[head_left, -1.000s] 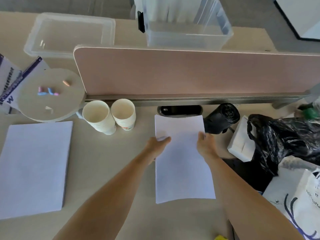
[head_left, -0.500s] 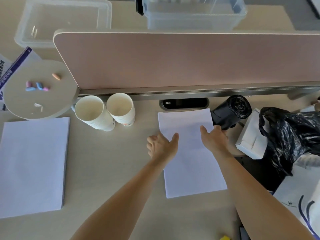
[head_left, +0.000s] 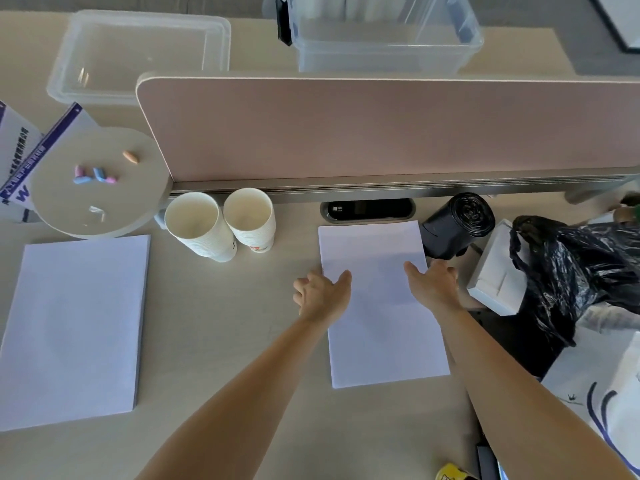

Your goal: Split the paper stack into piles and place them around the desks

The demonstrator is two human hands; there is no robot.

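White thin paper pile (head_left: 381, 306) lies flat on the beige desk (head_left: 214, 341), just below the black cable port (head_left: 367, 209) & left of the black bin-bag roll (head_left: 457, 225). Left hand (head_left: 322, 294) sits at its left edge, fingers loosely curled, thumb on the sheet, not gripping. Right hand (head_left: 433, 284) rests open at its right edge. Thicker white paper stack (head_left: 72, 327) lies far left, w/ two white paper cups (head_left: 221, 223) between.

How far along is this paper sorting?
One thin white paper pile already lies flat by the pink divider. The left hand and right hand rest at its edges, neither shut on it. The thick white paper stack at left remains to be split.
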